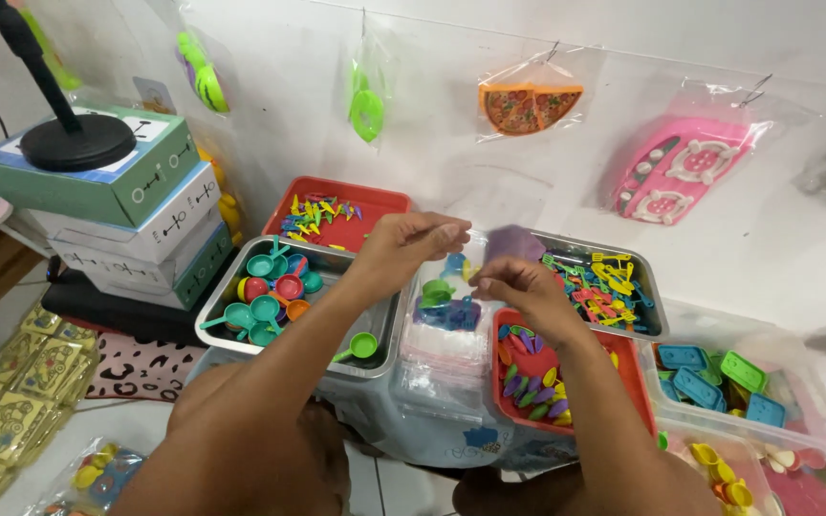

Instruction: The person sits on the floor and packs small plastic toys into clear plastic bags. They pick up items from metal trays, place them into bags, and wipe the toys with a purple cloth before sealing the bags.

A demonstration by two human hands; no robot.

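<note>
My left hand (411, 241) and my right hand (518, 285) pinch the top of a clear plastic bag (449, 304) between them, holding it above a stack of empty clear bags (446, 358). Inside the bag are small toy pieces, a green one and several blue ones. A purple piece (513, 244) shows just above my right hand. Under my right wrist is a red tray (504, 382) with small purple, yellow and green toy pieces.
A metal tray (217, 306) of toy pans sits left, a red tray (336, 196) of tiny cutlery behind it, a metal tray (657, 306) of colourful cutlery right. Clear tubs (815, 420) hold blue and green pieces. Stacked boxes (126, 210) stand left; bagged toys hang on the wall.
</note>
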